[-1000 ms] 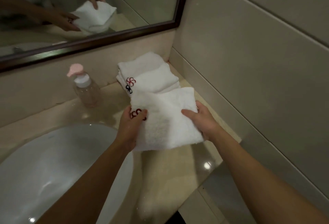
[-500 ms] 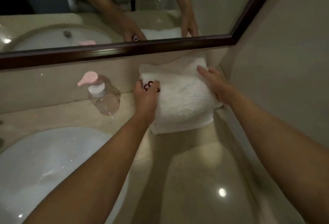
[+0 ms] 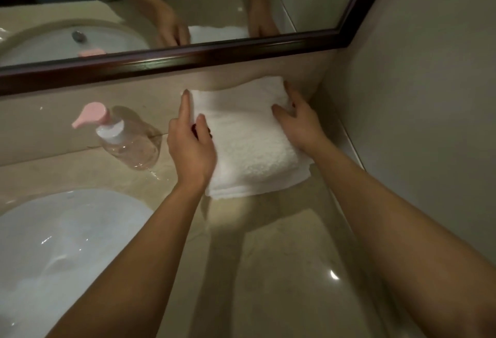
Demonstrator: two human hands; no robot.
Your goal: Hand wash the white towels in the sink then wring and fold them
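A: So where are we at? We've got the stack of folded white terry towels (image 3: 249, 144) sitting on the glossy beige stone bench (image 3: 281, 270), pushed into the far right corner where the backsplash meets the side wall.

B: Yep, and both our hands are on it. Our left hand (image 3: 190, 147) lies along the stack's left edge, fingers (image 3: 185, 106) stretched out straight toward the far side, thumb lying on top of the cloth. We can just see a bit of dark red embroidery peeking out by the thumb.

A: And our right hand (image 3: 298, 120)?

B: Flat on the far right part of the top towel, fingers (image 3: 288, 89) spread and relaxed, resting on it rather than gripping anything. Neither hand is curled round the cloth.

A: What's around it?

B: Just left of the stack is the clear plastic pump bottle with the pink nozzle (image 3: 126, 141), standing against the backsplash, near our left hand but not touching it. The white oval sink basin (image 3: 67, 251) is at the near left, well apart from the towels. Above it all runs the dark wood-framed mirror (image 3: 188, 57), and we can see our hands and the towel reflected in it.
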